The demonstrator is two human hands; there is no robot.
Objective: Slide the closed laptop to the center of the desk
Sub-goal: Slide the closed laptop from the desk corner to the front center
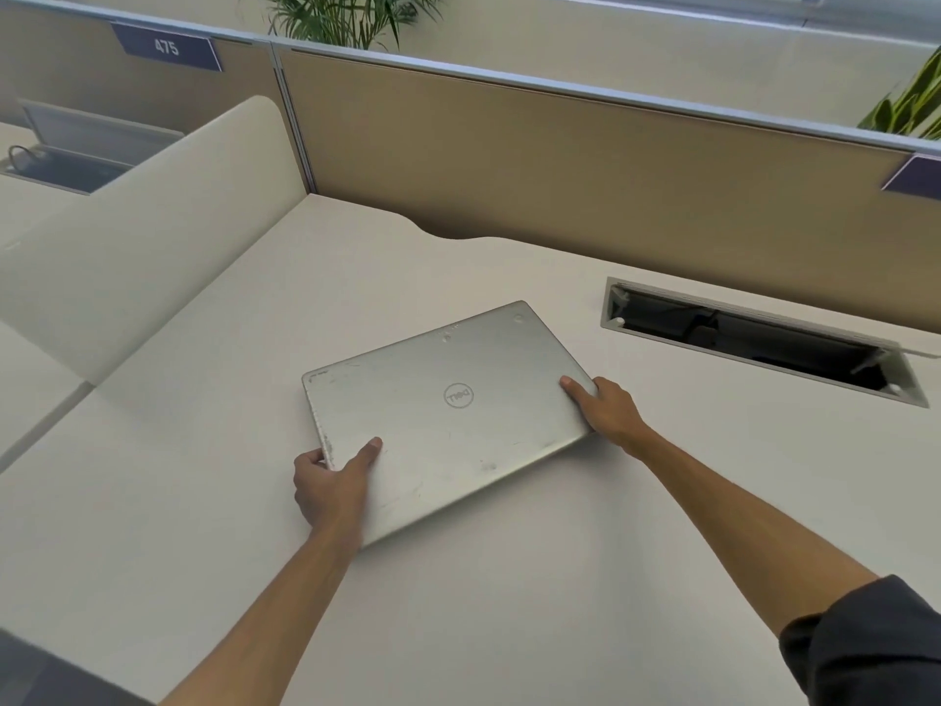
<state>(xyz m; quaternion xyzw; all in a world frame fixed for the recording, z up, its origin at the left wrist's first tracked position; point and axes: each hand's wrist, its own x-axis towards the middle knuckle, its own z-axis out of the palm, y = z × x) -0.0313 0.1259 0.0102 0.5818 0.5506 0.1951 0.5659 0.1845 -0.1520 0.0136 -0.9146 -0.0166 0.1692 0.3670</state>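
Desk (509,603) surface bare near, left and far of laptop (443,415): free passage. Open cable tray slot (753,338) recessed far right. Curved side divider (147,231) bounds left; partition panel (560,160) bounds far edge.

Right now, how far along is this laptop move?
Done: the lid of the laptop is closed, and it lies flat on the desk. In hand: the left hand and right hand grip opposite edges. Left: it sits skewed, so perhaps a final squaring up and letting go.
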